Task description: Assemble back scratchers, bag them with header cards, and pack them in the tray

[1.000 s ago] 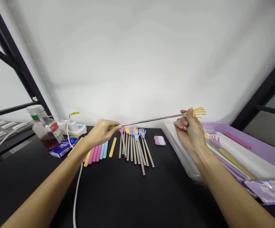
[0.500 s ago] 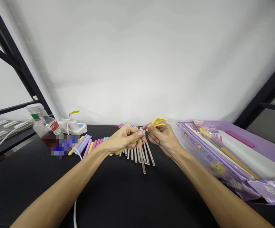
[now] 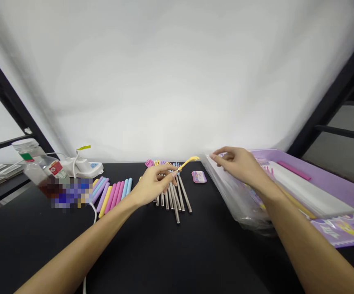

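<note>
Head view shows the right hand (image 3: 238, 165) has let go, half open and seemingly empty at right, so only the left hand (image 3: 152, 181) pinches the yellow scratcher (image 3: 190, 161).

Bottle (image 3: 40, 163) left of sticks (image 3: 115, 197), rods (image 3: 174, 202) right of them, card (image 3: 199, 177) between rods and tray (image 3: 332, 185)
</note>
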`<state>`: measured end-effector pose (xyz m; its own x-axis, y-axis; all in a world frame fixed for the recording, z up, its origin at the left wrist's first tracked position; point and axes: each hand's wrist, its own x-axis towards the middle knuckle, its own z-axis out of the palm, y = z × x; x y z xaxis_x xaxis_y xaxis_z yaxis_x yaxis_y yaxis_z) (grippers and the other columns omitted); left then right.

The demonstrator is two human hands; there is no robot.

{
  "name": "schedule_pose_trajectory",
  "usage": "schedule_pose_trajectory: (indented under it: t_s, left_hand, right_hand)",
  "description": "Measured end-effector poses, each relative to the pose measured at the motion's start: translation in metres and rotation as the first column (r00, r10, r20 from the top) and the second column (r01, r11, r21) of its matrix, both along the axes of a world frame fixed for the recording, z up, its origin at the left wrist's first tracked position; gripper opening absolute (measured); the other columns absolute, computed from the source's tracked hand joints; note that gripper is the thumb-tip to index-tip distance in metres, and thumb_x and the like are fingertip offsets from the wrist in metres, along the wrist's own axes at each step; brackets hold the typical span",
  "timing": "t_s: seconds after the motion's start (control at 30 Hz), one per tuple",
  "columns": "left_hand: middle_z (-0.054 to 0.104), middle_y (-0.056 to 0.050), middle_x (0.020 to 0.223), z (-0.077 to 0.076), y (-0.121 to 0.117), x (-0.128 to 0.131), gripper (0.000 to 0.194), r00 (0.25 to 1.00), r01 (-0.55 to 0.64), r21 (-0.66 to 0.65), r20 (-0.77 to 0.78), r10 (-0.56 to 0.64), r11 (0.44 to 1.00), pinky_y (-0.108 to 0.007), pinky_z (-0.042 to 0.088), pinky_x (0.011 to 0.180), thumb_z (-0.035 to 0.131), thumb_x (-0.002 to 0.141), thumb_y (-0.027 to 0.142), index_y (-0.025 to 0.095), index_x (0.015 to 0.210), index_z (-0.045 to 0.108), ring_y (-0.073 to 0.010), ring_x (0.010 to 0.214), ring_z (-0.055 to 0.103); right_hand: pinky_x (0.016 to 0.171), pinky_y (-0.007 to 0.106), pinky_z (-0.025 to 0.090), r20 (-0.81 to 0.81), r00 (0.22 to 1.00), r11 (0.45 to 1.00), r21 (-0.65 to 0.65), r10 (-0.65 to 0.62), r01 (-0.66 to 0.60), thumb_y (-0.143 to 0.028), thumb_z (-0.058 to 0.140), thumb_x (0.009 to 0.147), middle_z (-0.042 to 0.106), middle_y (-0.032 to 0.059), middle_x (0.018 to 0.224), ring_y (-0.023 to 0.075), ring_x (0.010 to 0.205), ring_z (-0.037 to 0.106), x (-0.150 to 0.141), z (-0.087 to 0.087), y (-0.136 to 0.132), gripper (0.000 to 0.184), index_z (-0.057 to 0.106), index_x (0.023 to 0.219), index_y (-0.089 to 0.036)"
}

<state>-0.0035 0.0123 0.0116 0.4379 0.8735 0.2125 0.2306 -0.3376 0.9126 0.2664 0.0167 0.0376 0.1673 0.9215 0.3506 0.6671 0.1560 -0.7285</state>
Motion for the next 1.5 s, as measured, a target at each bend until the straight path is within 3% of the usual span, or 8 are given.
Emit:
schedule_pose_trajectory:
  t_s: [0.17, 0.37, 0.6, 0.83, 1.0, 1.2, 1.37, 1.5]
  left_hand:
    - [0.068, -0.005, 0.078, -0.004, 0.001, 0.002, 0.043, 0.986, -0.093, 0.093, -0.131, 0.105, 0.991, -0.021, 0.037, 0.047, 0.058, 0.09, 0.047, 0.015, 0.117, 0.068, -0.0086, 0.052, 0.046]
    - [0.069, -0.004, 0.077, -0.007, 0.001, 0.001, 0.04, 0.98, -0.053, 0.149, -0.18, 0.08, 0.987, -0.022, 0.037, 0.048, 0.056, 0.091, 0.046, 0.016, 0.113, 0.069, -0.0089, 0.051, 0.046]
    - [0.071, -0.006, 0.081, -0.01, -0.001, 0.002, 0.036, 0.981, -0.025, 0.188, -0.185, 0.06, 0.982, -0.023, 0.042, 0.052, 0.054, 0.093, 0.041, 0.015, 0.113, 0.068, -0.0134, 0.062, 0.059]
    - [0.07, -0.005, 0.078, -0.007, -0.004, 0.002, 0.035, 0.987, -0.01, 0.171, -0.158, 0.038, 0.985, -0.021, 0.039, 0.048, 0.055, 0.094, 0.042, 0.015, 0.111, 0.068, -0.0106, 0.056, 0.055]
    - [0.069, -0.006, 0.084, -0.005, -0.002, 0.005, 0.033, 0.989, 0.064, -0.048, 0.135, -0.057, 0.997, -0.023, 0.05, 0.055, 0.058, 0.094, 0.046, 0.014, 0.098, 0.065, -0.0129, 0.063, 0.064]
    - [0.063, -0.012, 0.127, 0.001, -0.004, 0.007, 0.02, 0.785, 0.268, -0.257, 0.617, -0.056, 0.928, -0.042, 0.056, 0.092, 0.064, 0.093, 0.034, 0.016, 0.1, 0.067, -0.0249, 0.116, 0.062]
    - [0.069, -0.012, 0.115, -0.002, -0.004, 0.006, 0.023, 0.744, 0.244, -0.305, 0.668, 0.024, 0.92, -0.042, 0.054, 0.095, 0.069, 0.089, 0.035, 0.016, 0.103, 0.072, -0.0258, 0.111, 0.064]
    - [0.069, -0.014, 0.117, -0.005, -0.006, 0.012, 0.023, 0.712, 0.193, -0.342, 0.693, 0.109, 0.92, -0.042, 0.054, 0.096, 0.071, 0.087, 0.032, 0.014, 0.101, 0.073, -0.0277, 0.116, 0.062]
  right_hand:
    - [0.066, 0.031, 0.047, 0.502, 0.855, 0.977, -0.079, -0.133, 0.198, -0.025, 0.073, 0.07, 0.075, 0.0076, 0.083, 0.0242, 0.077, 0.07, 0.034, -0.025, 0.015, 0.024, 0.075, 0.092, -0.018]
    - [0.057, 0.029, 0.045, 0.486, 0.872, 0.952, -0.235, -0.06, 0.197, -0.015, 0.066, 0.067, 0.064, 0.0011, 0.046, 0.022, 0.057, 0.068, 0.03, -0.028, 0.017, 0.037, 0.073, 0.103, -0.011]
    - [0.057, 0.028, 0.046, 0.478, 0.878, 0.937, -0.3, -0.017, 0.181, -0.02, 0.065, 0.067, 0.065, 0.0005, 0.047, 0.0214, 0.057, 0.068, 0.02, -0.022, 0.014, 0.036, 0.072, 0.101, -0.012]
    - [0.062, 0.029, 0.046, 0.463, 0.884, 0.957, -0.221, -0.066, 0.188, -0.012, 0.06, 0.067, 0.066, 0.0021, 0.048, 0.0229, 0.063, 0.071, 0.015, -0.014, 0.005, 0.036, 0.074, 0.1, -0.014]
    - [0.071, 0.033, 0.048, 0.479, 0.859, 0.983, 0.085, -0.183, 0.162, -0.018, 0.061, 0.073, 0.078, 0.006, 0.085, 0.027, 0.084, 0.073, -0.007, -0.003, -0.008, 0.025, 0.077, 0.092, -0.019]
    - [0.066, 0.028, 0.045, 0.364, 0.917, 0.962, 0.148, 0.162, -0.228, -0.019, 0.059, 0.082, 0.077, 0.0004, 0.083, 0.0166, 0.067, 0.066, -0.061, -0.002, -0.026, 0.023, 0.078, 0.095, -0.023]
    - [0.06, 0.026, 0.041, 0.193, 0.866, 0.872, 0.081, 0.461, -0.482, -0.022, 0.056, 0.09, 0.073, -0.0014, 0.077, 0.0133, 0.06, 0.057, -0.087, -0.012, -0.033, 0.023, 0.077, 0.1, -0.025]
    - [0.069, 0.029, 0.046, 0.093, 0.856, 0.85, 0.101, 0.509, -0.517, -0.038, 0.057, 0.093, 0.071, 0.0042, 0.09, 0.0177, 0.077, 0.062, -0.093, -0.025, -0.029, 0.025, 0.076, 0.095, -0.022]
